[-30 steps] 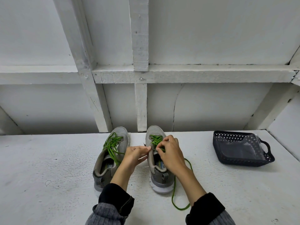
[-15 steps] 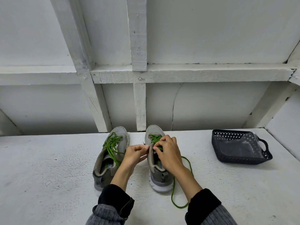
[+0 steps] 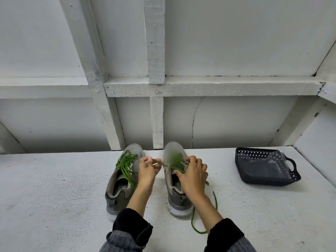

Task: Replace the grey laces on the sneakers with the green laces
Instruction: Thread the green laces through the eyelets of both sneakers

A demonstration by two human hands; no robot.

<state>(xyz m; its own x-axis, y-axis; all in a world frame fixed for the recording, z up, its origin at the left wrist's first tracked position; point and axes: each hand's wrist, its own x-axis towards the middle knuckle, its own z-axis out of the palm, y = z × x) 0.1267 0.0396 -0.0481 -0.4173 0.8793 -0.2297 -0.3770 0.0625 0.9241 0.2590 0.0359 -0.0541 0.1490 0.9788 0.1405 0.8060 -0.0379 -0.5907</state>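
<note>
A dark mesh basket sits at the right of the frame on the white table, well apart from the shoes, with what looks like a clear plastic bag lying in it. Behind the table a white wall with crossed wooden battens fills the upper half of the frame.

Two grey sneakers stand side by side in the lower middle, toes toward the wall. The left sneaker already carries a green lace, bunched loosely over its tongue with an end trailing toward the heel. The right sneaker is partly covered by the right hand, which hides most of its eyelets; the lacing near its toe shows only as a green blur.

The left hand hovers between the two shoes, its fingers pinching one stretch of the second green lace. The right hand's fingers curl over the shoe's throat and pinch the same lace, which runs taut between the two hands. The free end loops down past the right side of the shoe onto the table, beside the right forearm. Both sleeves are dark, over grey ribbed knit.
</note>
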